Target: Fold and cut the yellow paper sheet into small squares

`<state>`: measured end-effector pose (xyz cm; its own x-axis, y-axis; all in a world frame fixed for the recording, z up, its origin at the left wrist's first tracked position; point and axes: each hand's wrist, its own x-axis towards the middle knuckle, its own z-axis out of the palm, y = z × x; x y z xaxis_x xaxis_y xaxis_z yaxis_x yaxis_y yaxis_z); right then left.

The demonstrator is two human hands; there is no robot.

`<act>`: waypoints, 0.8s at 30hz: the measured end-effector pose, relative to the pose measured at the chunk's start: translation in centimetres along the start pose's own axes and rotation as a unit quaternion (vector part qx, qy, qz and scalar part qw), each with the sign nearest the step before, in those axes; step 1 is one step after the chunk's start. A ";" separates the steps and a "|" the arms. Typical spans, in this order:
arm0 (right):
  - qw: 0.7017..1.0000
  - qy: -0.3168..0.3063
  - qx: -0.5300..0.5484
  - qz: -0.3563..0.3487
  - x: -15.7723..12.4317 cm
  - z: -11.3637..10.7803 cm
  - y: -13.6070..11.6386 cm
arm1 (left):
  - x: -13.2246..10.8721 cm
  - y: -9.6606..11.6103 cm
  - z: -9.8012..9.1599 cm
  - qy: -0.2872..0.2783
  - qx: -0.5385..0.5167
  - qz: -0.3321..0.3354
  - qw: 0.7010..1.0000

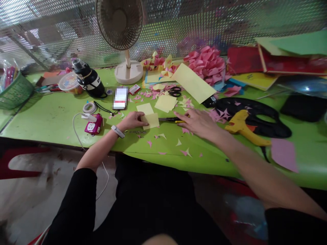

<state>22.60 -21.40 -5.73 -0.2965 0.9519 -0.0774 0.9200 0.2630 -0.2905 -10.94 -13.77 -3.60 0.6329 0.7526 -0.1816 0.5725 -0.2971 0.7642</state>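
My left hand (134,120) pinches the edge of a small pale yellow paper piece (152,121) just above the table. A second yellow paper piece (145,108) lies right behind it. My right hand (198,123) is on the handles of a pair of scissors (168,119) with dark blades and black-and-yellow grips. The blades point left, their tips by the held paper. My fingers partly hide the grips. Beyond lies a stack of yellow squares (165,103), with black-handled scissors (174,91) behind it. Pink and yellow scraps (178,142) are scattered around both hands.
A fan (128,72), a black bottle (89,80) and a phone (120,98) stand or lie behind my left hand. A pink power adapter (93,126) with a white cable is at left. A yellow glue gun (245,127) lies at right; a pink paper heap (208,64) sits behind.
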 end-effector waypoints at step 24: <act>0.993 -0.047 0.095 -0.059 0.3 -0.5 -1.2 | -2.2 -1.9 0.4 -0.066 0.302 0.157 0.938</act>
<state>21.53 -21.40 -4.97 -0.4298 0.8952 -0.1182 0.8153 0.3284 -0.4769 -13.25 -15.12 -4.91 0.8554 0.5057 -0.1117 0.5135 -0.8001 0.3101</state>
